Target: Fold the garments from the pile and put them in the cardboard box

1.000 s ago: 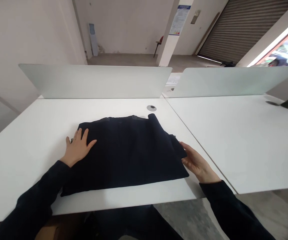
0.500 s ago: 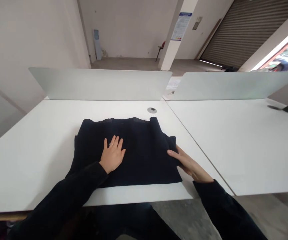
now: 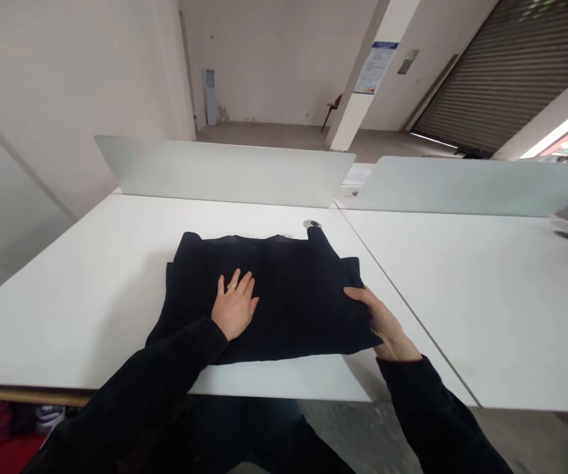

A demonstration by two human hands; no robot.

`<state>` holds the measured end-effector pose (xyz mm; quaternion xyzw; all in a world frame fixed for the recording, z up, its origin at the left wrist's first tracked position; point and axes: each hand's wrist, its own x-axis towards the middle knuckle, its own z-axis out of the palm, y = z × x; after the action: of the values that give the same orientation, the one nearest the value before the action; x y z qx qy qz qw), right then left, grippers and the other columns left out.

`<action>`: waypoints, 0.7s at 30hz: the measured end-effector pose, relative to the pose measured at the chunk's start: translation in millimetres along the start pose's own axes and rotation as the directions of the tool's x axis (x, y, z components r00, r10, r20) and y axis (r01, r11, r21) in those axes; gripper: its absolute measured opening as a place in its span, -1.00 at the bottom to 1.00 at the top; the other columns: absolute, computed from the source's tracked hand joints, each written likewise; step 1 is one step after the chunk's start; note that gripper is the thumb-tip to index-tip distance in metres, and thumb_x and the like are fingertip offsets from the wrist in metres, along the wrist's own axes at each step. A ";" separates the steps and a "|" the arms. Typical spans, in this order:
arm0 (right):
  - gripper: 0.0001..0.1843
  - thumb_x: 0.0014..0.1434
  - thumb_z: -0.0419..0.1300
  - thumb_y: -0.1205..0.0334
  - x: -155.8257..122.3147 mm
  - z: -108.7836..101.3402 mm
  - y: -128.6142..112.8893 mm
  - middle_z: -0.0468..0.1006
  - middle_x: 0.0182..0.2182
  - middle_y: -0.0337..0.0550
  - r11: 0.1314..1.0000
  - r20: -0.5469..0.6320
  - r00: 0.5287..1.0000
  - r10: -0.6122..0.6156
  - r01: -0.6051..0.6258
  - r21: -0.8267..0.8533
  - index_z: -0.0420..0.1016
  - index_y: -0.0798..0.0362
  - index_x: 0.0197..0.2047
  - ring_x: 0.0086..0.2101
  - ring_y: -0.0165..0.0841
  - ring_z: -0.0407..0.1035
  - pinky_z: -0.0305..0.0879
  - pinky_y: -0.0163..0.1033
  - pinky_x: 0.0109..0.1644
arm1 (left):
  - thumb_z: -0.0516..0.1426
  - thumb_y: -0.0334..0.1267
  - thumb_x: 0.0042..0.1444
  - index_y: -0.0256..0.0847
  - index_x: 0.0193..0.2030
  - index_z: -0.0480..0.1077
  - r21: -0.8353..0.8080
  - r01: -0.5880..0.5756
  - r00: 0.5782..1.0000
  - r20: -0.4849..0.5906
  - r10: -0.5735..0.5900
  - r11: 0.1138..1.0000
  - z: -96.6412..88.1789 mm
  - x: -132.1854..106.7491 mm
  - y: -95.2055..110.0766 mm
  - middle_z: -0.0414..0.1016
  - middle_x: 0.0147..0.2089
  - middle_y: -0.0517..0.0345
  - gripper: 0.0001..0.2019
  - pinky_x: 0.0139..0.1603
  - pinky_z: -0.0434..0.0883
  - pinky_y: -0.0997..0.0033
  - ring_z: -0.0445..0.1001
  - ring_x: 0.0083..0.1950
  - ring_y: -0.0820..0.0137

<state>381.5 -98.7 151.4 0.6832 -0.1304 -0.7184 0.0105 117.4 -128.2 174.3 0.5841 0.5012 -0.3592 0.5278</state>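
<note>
A dark, folded garment (image 3: 293, 296) lies on the white table (image 3: 91, 283); its exact kind is hard to make out. Flat on its middle rests my left hand (image 3: 235, 306), fingers spread and a ring on one of them. At the garment's right edge, my right hand (image 3: 380, 319) grips the cloth with the thumb on top and the other fingers hidden underneath. That edge is lifted a little off the table.
Frosted panels (image 3: 229, 174) stand along the table's far side, with a round cable hole (image 3: 312, 224) in front of them. A seam (image 3: 402, 296) divides the tabletop on the right. Red cloth (image 3: 2, 434) shows below the table at lower left.
My right hand has taken the garment's right edge further into its grip and raised it. My left hand stays flat on the cloth. The camera view has shifted and tilted slightly.
</note>
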 end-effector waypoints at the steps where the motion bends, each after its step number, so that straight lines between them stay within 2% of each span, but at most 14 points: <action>1: -0.36 -0.04 0.24 0.10 -1.7 6.1 -7.5 0.62 -0.15 -0.11 0.999 0.013 0.999 -0.029 0.029 -0.020 0.35 -0.03 0.16 -0.20 -0.11 0.55 0.58 -0.11 -0.20 | -0.12 -0.29 0.33 -0.32 0.30 0.27 -0.034 -0.013 1.000 0.009 0.014 0.999 -5.3 -8.2 0.7 0.13 0.42 -0.11 -0.55 0.37 0.01 -0.33 -0.02 0.47 0.00; 3: -0.34 -0.03 0.23 0.07 -4.2 18.9 -23.0 0.61 -0.15 -0.10 0.993 0.052 0.995 -0.079 0.084 -0.082 0.33 -0.04 0.18 -0.18 -0.10 0.54 0.57 -0.11 -0.21 | -0.12 -0.35 0.30 -0.30 0.30 0.27 -0.155 -0.045 0.998 0.024 0.049 0.987 -18.7 -31.0 1.0 0.12 0.43 -0.10 -0.54 0.37 0.05 -0.27 -0.03 0.47 0.03; 5: -0.30 0.00 0.25 0.03 -5.1 34.6 -39.0 0.60 -0.11 -0.10 0.981 0.119 0.987 -0.105 0.122 -0.152 0.29 -0.08 0.23 -0.17 -0.10 0.54 0.57 -0.11 -0.22 | -0.10 -0.31 0.29 -0.23 0.33 0.23 -0.358 -0.021 0.997 0.063 0.046 0.934 -34.1 -59.6 -1.3 0.13 0.43 -0.05 -0.52 0.41 0.06 -0.15 -0.04 0.48 0.12; 7: -0.25 0.03 0.26 0.03 -4.0 56.4 -54.2 0.57 -0.03 -0.10 0.966 0.224 0.967 -0.121 0.167 -0.198 0.21 -0.12 0.29 -0.14 -0.10 0.53 0.56 -0.10 -0.19 | -0.03 -0.19 0.28 -0.11 0.38 0.16 -0.588 0.124 0.987 0.153 -0.041 0.799 -48.2 -89.5 -6.5 0.06 0.46 0.02 -0.48 0.42 0.08 -0.04 -0.05 0.49 0.17; 9: -0.17 0.03 0.28 0.06 -1.0 86.0 -64.7 0.48 0.10 -0.09 0.946 0.370 0.915 -0.159 0.248 -0.207 0.12 -0.14 0.35 -0.03 -0.10 0.48 0.52 -0.06 -0.05 | 0.05 -0.02 0.23 -0.01 0.42 0.07 -0.765 0.303 0.953 0.249 -0.173 0.568 -57.3 -116.1 -13.7 -0.03 0.49 0.06 -0.38 0.41 0.10 -0.02 -0.05 0.49 0.13; 10: -0.13 0.03 0.30 0.07 0.7 103.3 -66.9 0.43 0.16 -0.08 0.932 0.453 0.872 -0.188 0.304 -0.199 0.08 -0.13 0.37 0.04 -0.09 0.43 0.48 -0.04 0.04 | 0.09 0.04 0.19 0.02 0.43 0.03 -0.833 0.351 0.933 0.273 -0.235 0.429 -59.4 -127.2 -17.4 -0.06 0.50 0.04 -0.31 0.40 0.11 -0.03 -0.03 0.48 0.10; 12: -0.05 0.01 0.34 0.05 3.2 139.3 -64.2 0.32 0.25 -0.04 0.889 0.632 0.748 -0.202 0.411 -0.203 0.04 -0.07 0.40 0.14 -0.09 0.33 0.37 -0.01 0.17 | 0.16 0.15 0.10 0.04 0.45 -0.03 -0.933 0.323 0.897 0.249 -0.365 0.157 -59.3 -144.3 -23.4 -0.06 0.50 -0.01 -0.18 0.38 0.15 -0.03 0.03 0.46 0.04; 14: -0.05 0.02 0.36 0.00 2.9 171.4 -53.2 0.31 0.24 0.02 0.837 0.813 0.575 -0.092 0.487 -0.250 0.07 -0.03 0.40 0.12 -0.10 0.34 0.36 0.00 0.17 | 0.17 0.22 0.05 0.10 0.46 -0.13 -0.978 0.199 0.829 0.204 -0.520 -0.067 -56.5 -155.3 -26.1 -0.07 0.50 0.00 -0.10 0.35 0.22 0.02 0.09 0.43 0.05; 16: -0.16 0.08 0.33 0.00 0.0 193.0 -38.3 0.40 0.16 0.02 0.788 0.922 0.380 0.070 0.546 -0.284 0.16 -0.01 0.37 0.05 -0.16 0.41 0.41 -0.05 0.11 | 0.12 0.27 0.07 0.16 0.46 -0.22 -0.967 0.109 0.715 0.236 -0.657 -0.229 -54.4 -161.6 -25.2 -0.02 0.48 0.02 -0.09 0.30 0.29 0.05 0.17 0.40 0.07; 17: -0.24 0.12 0.30 0.01 -1.8 198.7 -30.7 0.44 0.13 0.01 0.761 0.949 0.297 0.105 0.591 -0.269 0.22 0.00 0.34 0.03 -0.20 0.42 0.41 -0.08 0.10 | 0.11 0.29 0.07 0.18 0.46 -0.24 -0.954 0.096 0.657 0.275 -0.702 -0.284 -54.1 -163.4 -24.1 0.02 0.47 0.01 -0.09 0.28 0.31 0.04 0.20 0.38 0.07; 18: -0.32 0.16 0.28 0.04 -3.5 201.1 -23.6 0.45 0.12 -0.01 0.724 0.967 0.235 0.097 0.650 -0.231 0.28 0.00 0.31 0.04 -0.22 0.41 0.39 -0.11 0.12 | 0.12 0.29 0.06 0.19 0.45 -0.25 -0.942 0.108 0.604 0.315 -0.732 -0.317 -54.2 -164.4 -23.2 0.05 0.45 -0.01 -0.08 0.27 0.32 0.03 0.23 0.36 0.06; 20: -0.43 0.21 0.25 0.07 -5.5 198.3 -11.1 0.40 0.18 -0.01 0.583 0.986 0.164 0.010 0.801 -0.139 0.35 0.01 0.25 0.16 -0.22 0.30 0.26 -0.08 0.25 | 0.22 0.24 -0.02 0.22 0.45 -0.25 -0.933 0.186 0.524 0.360 -0.772 -0.308 -53.9 -164.1 -23.3 0.06 0.43 -0.03 -0.01 0.27 0.31 0.03 0.24 0.35 0.04; 21: -0.45 0.22 0.24 0.06 -5.8 194.6 -5.6 0.35 0.23 0.00 0.480 0.990 0.142 -0.025 0.870 -0.113 0.37 0.01 0.24 0.23 -0.18 0.21 0.13 0.00 0.33 | 0.27 0.18 -0.05 0.24 0.44 -0.26 -0.931 0.234 0.506 0.361 -0.783 -0.278 -53.0 -162.8 -25.0 0.05 0.44 -0.03 0.03 0.28 0.30 0.04 0.23 0.35 0.05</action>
<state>191.2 -58.5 162.2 0.0864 0.4144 -0.9044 -0.0533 48.5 -111.5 332.1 -0.1707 0.8929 0.0114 0.4164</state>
